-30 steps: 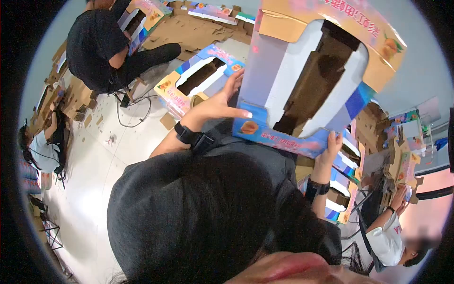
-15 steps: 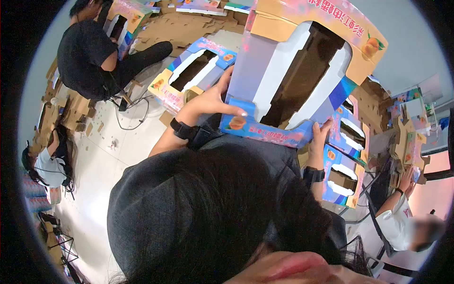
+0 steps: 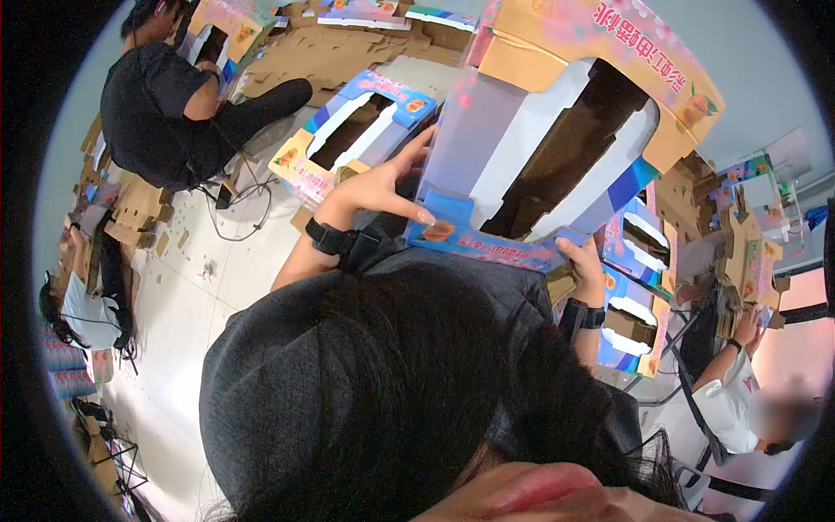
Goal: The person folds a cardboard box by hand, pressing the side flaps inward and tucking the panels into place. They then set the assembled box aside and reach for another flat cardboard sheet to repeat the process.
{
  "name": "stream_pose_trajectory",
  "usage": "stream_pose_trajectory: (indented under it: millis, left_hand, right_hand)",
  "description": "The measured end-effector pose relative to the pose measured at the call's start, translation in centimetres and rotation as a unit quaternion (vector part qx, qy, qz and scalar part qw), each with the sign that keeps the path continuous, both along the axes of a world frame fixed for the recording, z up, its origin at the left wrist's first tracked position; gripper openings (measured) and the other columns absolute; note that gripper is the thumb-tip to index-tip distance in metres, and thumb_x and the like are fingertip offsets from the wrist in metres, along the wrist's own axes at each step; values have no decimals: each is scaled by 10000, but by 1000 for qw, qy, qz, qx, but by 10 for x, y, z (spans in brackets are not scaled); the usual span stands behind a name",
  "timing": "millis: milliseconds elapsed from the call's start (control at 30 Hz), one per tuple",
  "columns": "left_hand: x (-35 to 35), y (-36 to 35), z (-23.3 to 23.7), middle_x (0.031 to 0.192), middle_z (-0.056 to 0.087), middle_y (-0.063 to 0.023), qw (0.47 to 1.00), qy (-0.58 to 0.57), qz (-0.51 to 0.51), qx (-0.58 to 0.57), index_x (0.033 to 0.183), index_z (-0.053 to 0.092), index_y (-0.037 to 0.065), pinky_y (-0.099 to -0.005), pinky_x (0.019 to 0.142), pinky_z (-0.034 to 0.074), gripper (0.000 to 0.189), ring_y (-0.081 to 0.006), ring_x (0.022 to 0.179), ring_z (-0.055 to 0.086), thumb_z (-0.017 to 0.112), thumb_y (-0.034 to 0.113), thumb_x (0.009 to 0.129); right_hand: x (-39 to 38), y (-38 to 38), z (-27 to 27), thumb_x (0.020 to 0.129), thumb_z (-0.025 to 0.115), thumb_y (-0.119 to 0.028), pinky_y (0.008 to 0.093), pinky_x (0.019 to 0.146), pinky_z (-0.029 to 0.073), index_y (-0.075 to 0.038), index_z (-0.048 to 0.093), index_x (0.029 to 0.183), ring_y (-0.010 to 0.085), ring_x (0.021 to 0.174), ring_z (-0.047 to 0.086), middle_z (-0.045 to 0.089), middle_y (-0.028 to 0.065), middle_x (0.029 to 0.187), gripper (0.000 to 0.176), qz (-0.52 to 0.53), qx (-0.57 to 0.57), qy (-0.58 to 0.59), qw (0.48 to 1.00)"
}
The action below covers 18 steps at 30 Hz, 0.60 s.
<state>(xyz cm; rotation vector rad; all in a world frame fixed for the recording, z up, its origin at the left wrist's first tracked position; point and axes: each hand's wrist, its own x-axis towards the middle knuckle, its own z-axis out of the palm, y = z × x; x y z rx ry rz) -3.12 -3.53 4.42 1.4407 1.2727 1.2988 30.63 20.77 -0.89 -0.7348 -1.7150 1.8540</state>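
Note:
A large printed cardboard box point(image 3: 461, 148) with peach pictures and a long opening is held up in front of me, tilted. My left hand point(image 3: 391, 187) grips its lower left corner, with the thumb on the blue edge and the fingers behind the side. At the lower right corner my right hand point(image 3: 583, 261) holds the same edge, its thumb on the front and its other fingers mostly hidden. Dark straps circle both wrists. Behind my left hand lies a similar box point(image 3: 300, 143). More such boxes point(image 3: 648, 304) are stacked beyond my right hand.
A person in black point(image 3: 156, 104) sits on the floor at upper left by another box. Another person point(image 3: 87, 309) is at far left, and a third point(image 3: 731, 404) at far right. Flattened cardboard point(image 3: 304, 56) covers the back floor; cables point(image 3: 243, 230) lie left.
The held box has shifted slightly right and turned a little. My right thumb now lies over the front edge. The person at far left has moved an arm.

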Motion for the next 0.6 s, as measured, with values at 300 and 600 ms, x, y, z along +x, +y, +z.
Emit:
stream_pose_trajectory:
  millis: [300,600]
  left_hand:
    - [6,-3,-12,1530,290,-229,995,57,-24,-79,1544,-114,59,-352,1154,220,1376,-270,1424,296,909,257,646]
    - [9,10,-24,1430,449,-113,992,-41,33,-118,1504,244,28,-367,1131,291,1072,-212,1336,403,882,173,656]
  right_hand:
    - [3,7,-13,756,841,-218,348,931,470,-3,483,1312,194,1083,579,604,93,1196,696,-19,77,-19,997]
    - [9,1,-13,791,816,-226,342,954,454,-2,458,1345,190,1103,566,598,85,1202,697,-48,104,-25,993]
